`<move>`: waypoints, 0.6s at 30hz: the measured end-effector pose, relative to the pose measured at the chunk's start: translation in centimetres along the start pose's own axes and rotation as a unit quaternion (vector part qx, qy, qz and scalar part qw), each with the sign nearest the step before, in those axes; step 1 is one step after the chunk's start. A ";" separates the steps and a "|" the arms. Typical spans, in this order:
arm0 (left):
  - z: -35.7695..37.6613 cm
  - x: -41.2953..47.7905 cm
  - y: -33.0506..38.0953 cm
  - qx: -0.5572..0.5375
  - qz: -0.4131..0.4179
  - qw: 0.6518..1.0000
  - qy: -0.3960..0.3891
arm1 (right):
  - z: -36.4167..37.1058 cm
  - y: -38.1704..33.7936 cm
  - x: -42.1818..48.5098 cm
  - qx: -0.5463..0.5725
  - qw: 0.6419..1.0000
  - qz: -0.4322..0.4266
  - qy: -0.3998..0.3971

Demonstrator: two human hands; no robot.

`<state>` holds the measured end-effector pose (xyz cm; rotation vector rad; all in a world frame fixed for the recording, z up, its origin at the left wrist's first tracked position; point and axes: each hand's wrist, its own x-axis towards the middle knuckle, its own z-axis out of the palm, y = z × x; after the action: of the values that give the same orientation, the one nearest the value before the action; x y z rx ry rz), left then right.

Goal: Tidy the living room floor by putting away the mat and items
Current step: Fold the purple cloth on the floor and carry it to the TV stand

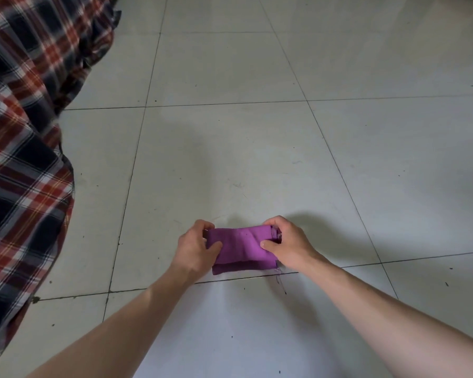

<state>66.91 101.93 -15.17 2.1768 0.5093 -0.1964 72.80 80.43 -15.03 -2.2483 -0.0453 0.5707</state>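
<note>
A small purple cloth (242, 248), folded into a compact rectangle with loose threads at its right corner, lies low over the pale tiled floor (230, 148). My left hand (195, 248) grips its left end, thumb on top and fingers curled round the far edge. My right hand (286, 242) grips the right end the same way, thumb pressing on the top face. Whether the cloth rests on the tiles or is held just above them is unclear.
A large plaid cloth (22, 148) in red, navy and white is spread along the whole left side of the floor. Pale tiles with dark grout lines and small specks stretch ahead and to the right.
</note>
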 end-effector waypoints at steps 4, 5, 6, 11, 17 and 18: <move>0.7 -1.4 0.3 0.266 0.076 0.961 -0.006 | 1.1 0.3 -0.6 -0.189 0.980 -0.022 0.063; 1.2 -1.9 0.5 0.298 0.110 0.948 -0.004 | 1.4 0.3 -0.9 -0.215 0.971 -0.053 0.086; 1.7 -2.4 0.7 0.318 0.138 0.938 -0.005 | 1.7 0.2 -1.2 -0.239 0.962 -0.089 0.101; 3.8 -2.7 0.5 0.409 0.185 0.890 -0.076 | 3.7 0.5 -1.1 -0.331 0.915 -0.232 0.014; 4.8 -2.2 -2.1 0.445 0.230 0.858 -0.111 | 5.5 2.3 -1.0 -0.373 0.894 -0.247 -0.016; 4.8 -2.2 -2.5 0.439 0.238 0.861 -0.098 | 5.6 2.7 -1.1 -0.384 0.891 -0.241 -0.018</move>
<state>64.04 98.85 -19.26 3.0355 -0.3373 -0.4325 69.11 82.33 -19.76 -2.8215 -0.9752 0.3421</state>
